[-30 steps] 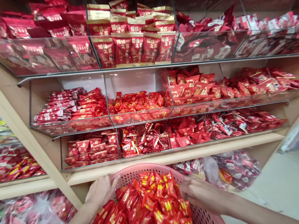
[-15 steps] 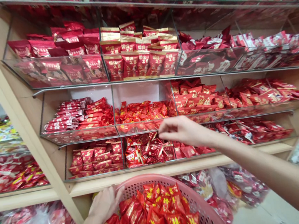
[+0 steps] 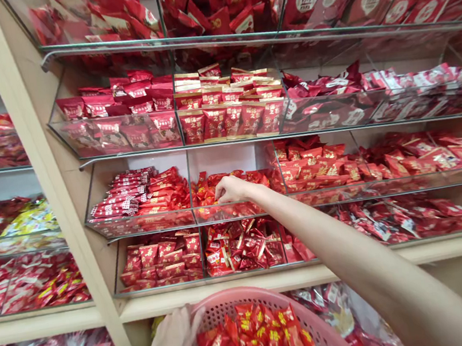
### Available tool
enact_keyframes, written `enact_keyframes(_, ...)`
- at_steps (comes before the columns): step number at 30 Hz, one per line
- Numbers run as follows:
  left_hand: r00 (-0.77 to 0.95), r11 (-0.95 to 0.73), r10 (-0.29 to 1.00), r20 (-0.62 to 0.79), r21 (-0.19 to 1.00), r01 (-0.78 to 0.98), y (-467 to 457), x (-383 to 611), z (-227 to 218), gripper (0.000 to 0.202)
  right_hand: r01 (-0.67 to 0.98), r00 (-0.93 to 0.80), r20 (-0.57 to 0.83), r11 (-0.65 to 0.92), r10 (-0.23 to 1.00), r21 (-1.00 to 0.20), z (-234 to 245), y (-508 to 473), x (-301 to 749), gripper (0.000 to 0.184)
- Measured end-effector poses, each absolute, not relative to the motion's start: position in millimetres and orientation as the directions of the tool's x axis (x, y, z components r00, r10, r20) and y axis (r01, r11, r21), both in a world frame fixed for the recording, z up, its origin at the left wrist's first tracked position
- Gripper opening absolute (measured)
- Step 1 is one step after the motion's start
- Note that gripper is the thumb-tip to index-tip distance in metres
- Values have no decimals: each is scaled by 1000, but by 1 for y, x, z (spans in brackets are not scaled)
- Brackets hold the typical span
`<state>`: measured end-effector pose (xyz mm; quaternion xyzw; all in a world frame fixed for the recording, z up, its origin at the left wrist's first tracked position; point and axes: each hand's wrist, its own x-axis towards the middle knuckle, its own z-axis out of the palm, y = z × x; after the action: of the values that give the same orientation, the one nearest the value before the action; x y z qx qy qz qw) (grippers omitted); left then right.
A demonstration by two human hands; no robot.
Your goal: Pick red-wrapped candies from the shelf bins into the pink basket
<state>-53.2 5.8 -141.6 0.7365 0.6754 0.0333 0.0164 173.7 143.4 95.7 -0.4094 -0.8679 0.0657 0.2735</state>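
We face a pale wooden shelf unit [image 3: 54, 193], its clear-walled compartments full of wrapped packets. Beside the left hand [image 3: 177, 334] sits a pink perforated plastic basket [image 3: 237, 293], heaped with glossy red yellow-printed packets [image 3: 257, 345]. That hand lies at its rim with the thumb spread, probably to steady it; we cannot tell how firmly it grips. Under the curled right hand [image 3: 230, 189] are small shiny red packets [image 3: 258, 177]; whether it has hold of any, we cannot tell. Just below it, a clear front panel [image 3: 230, 212] presumably stops them spilling.
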Motion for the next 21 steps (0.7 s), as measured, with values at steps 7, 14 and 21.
enact_keyframes(7, 84, -84, 996, -4, 69, 994, 3, -51, -133, 52, 595, -408, 521, 652, 749, -471, 86, 150, 178, 9)
enact_keyframes(14, 88, -89, 996, 16, 46, 995, 6, -52, -139, 57, 537, -234, 592, 610, 772, -583, 86, 154, 183, 14)
enact_keyframes(21, 74, -74, 997, 10, 79, 994, 7, -51, -139, 56, 434, -147, 594, 591, 791, -680, 87, 155, 182, 13)
